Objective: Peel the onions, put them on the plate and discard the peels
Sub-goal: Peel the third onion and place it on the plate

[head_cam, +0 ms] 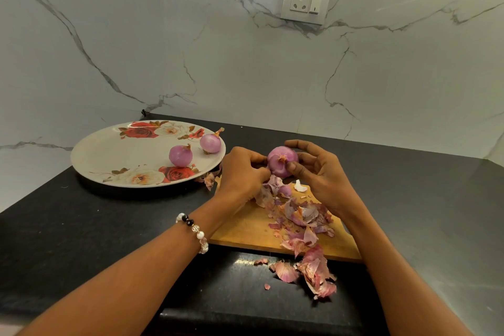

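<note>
Onion [282, 161] under peeling is held above the far end of the wooden cutting board [245, 229], at about one o'clock from the frame centre. We note the right hand [317, 172] cradles it, thumb on the near face and fingers curled over the far side, while the left hand [242, 172] pinches at its left flank, apparently at a strip of skin; the exact contact there is hidden. Two peeled onions [180, 155] [210, 142] lie on the floral plate [109, 155] at ten o'clock, toward its right rim, near each other but apart. Loose peels [302, 215] cover the board and spill onto the black countertop [81, 226] at six o'clock.

We judge the bulb firm, light and smooth, likely slippery once bared, so a cupped grip around its middle suits it. The skin is thin, dry and brittle and will likely tear in scraps; it is best taken at the root or stem end. We judge the peels too light to carry singly and better gathered in a bunch.
</note>
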